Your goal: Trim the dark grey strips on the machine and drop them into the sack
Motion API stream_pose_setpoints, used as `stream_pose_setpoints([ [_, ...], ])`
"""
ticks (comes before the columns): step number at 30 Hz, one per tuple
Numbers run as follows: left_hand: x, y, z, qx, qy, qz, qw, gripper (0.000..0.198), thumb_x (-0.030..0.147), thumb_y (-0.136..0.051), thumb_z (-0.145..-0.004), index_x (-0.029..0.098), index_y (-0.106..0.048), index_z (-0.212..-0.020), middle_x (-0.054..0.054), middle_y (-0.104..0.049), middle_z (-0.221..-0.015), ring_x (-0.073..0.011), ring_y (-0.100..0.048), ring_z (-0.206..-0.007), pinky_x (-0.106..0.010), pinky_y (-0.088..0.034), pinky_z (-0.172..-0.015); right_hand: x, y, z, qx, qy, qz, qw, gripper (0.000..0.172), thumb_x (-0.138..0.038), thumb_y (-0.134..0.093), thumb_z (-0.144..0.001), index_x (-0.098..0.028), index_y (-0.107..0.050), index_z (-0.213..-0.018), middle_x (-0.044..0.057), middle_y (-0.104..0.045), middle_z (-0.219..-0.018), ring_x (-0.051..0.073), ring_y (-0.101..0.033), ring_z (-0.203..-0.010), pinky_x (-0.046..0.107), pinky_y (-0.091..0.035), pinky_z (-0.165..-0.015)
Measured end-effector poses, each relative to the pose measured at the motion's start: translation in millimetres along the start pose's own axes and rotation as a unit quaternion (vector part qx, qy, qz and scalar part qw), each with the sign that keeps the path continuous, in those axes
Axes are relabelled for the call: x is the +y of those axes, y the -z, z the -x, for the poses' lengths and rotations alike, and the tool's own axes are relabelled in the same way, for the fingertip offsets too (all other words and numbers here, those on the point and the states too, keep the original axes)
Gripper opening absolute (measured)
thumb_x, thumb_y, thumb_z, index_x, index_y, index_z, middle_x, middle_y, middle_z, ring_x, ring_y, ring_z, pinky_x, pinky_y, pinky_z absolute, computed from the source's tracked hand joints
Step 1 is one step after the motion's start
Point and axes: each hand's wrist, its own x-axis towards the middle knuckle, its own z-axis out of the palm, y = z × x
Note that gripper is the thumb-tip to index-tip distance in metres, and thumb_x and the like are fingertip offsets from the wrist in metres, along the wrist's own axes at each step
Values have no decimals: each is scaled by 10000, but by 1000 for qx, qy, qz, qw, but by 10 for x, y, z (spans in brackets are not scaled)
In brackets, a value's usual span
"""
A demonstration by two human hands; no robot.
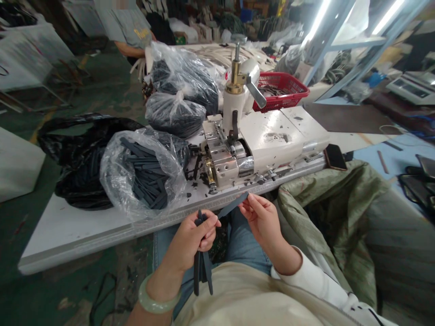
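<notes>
Pretty simple scene: 2 bare hands held just in front of the edge of a white worktop, over the person's jeans. The left hand, with a pale green bangle on its wrist, has its fingers closed around a bunch of flat dark grey strips that dangle below the fist. The right hand has its fingers pinching the end of 1 long strip that runs across from the left fingers.

Just ahead of the left fingers sits a clear plastic bag stuffed with more dark strips. Ahead of the right fingers is a cream-white industrial machine with a brass fitting, dark scraps scattered near its base. Right of those fingers slumps a green woven sack.
</notes>
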Motion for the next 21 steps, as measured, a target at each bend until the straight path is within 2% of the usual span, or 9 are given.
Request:
stream_pose_setpoints([
  [7,-8,46,-1,2,1,-31,1000,257,360,-726,-764,139,-602,-722,93,-379,-444,-13,-290,-347,-130,-182,-344,-8,75,68,-29,23,11,999,141,-297,-766,-759,-183,-756,-841,31,-754,-779,114,-702,-697,183,-592,-647],
  [11,8,37,-8,28,-8,-31,999,256,360,-734,-756,140,-606,-737,81,-422,-470,-12,-310,-352,-129,-181,-344,-6,156,84,-61,124,74,988,94,-253,-735,-790,-238,-763,-879,25,-756,-899,135,-705,-804,224,-597,-709],
  [13,21,29,-8,46,-13,-28,998,254,349,-739,-753,141,-597,-726,60,-484,-497,-7,-320,-350,-129,-175,-346,-20,206,91,-96,193,126,968,82,-216,-719,-801,-250,-769,-857,36,-749,-935,161,-702,-845,254,-602,-710],
  [15,32,26,-6,51,-16,-33,998,245,332,-749,-743,136,-603,-728,27,-560,-538,-2,-332,-350,-131,-180,-350,-45,249,97,-135,236,163,948,112,-180,-693,-819,-253,-771,-852,47,-740,-961,162,-707,-785,264,-604,-663],
  [18,37,34,-3,58,-28,-40,997,233,292,-783,-701,124,-646,-787,-25,-646,-604,0,-352,-356,-136,-192,-358,-86,295,110,-181,221,174,942,154,-160,-646,-855,-256,-762,-889,54,-727,-1018,144,-713,-678,252,-599,-600],
  [21,30,44,1,86,-57,-53,993,255,253,-807,-657,116,-671,-824,-60,-691,-641,-6,-372,-352,-143,-203,-362,-108,318,140,-211,161,157,951,166,-184,-624,-879,-266,-739,-966,57,-719,-1079,164,-729,-752,262,-606,-643],
])
